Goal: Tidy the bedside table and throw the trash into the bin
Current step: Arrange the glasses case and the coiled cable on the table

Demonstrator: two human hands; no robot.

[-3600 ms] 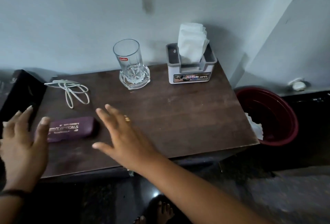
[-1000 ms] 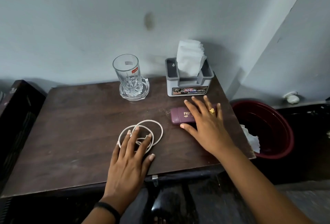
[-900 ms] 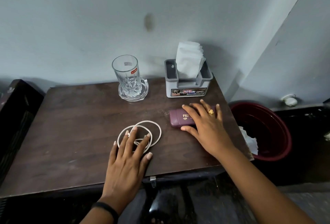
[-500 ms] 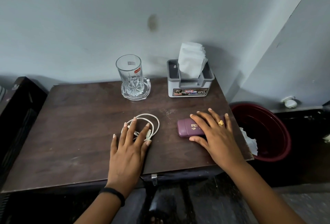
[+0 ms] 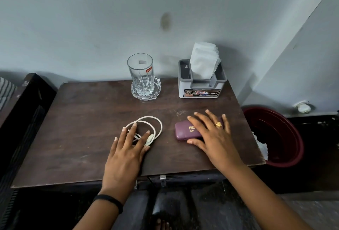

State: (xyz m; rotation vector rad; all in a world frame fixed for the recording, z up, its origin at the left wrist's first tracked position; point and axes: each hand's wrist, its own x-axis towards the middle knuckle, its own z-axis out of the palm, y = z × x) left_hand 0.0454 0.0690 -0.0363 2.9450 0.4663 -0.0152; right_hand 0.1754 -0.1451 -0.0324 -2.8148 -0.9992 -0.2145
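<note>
On the dark wooden bedside table lies a coiled white cable, near the middle. My left hand rests flat on the cable's near side with straight, spread fingers. To its right lies a maroon glasses case with gold lettering. My right hand lies over the case's right half, fingers straight and thumb against its near edge. A dark red bin stands on the floor right of the table, with crumpled white paper inside.
A clear glass stands in a glass dish at the table's back. Beside it sits a grey tissue holder with white tissues. A dark bed frame borders the left side. The wall is close behind.
Since 3.6 s ago the cable and the glasses case have moved from the table's left side to its middle and right. In the last second both hands stay on them, the case sliding slightly nearer.
</note>
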